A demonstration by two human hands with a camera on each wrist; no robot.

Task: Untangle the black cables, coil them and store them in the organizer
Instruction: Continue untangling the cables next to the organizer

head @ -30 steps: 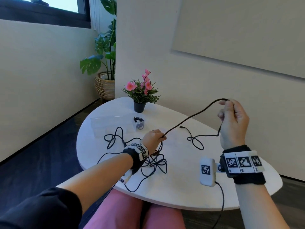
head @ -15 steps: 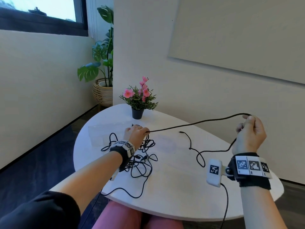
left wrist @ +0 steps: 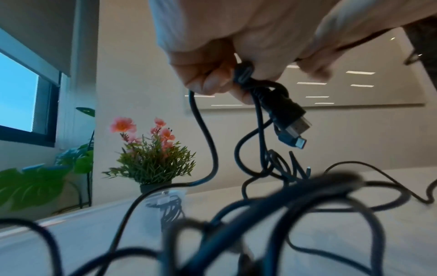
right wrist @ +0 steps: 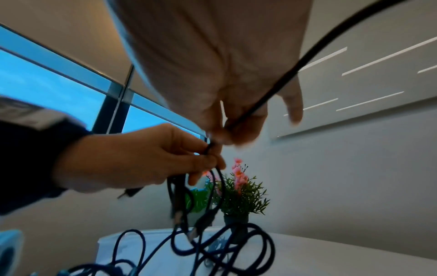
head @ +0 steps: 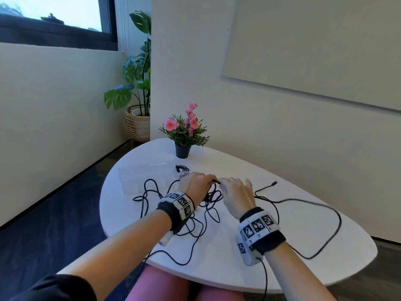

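The black cables (head: 191, 216) lie in a loose tangle on the white table (head: 271, 268), on the near side of the flower pot (head: 183, 150), with one long loop trailing off to the right. The left hand (head: 196, 185) has its fingers curled round a bunch of strands and plug ends, lifted just above the heap, probably to anchor the knot. The right hand (head: 236, 193), touching the left, pinches a single strand between thumb and fingertips (right wrist: 227, 130), seemingly to feed it out of the bunch. The clear organizer (head: 143, 177), left of the pot, already holds one coiled cable.
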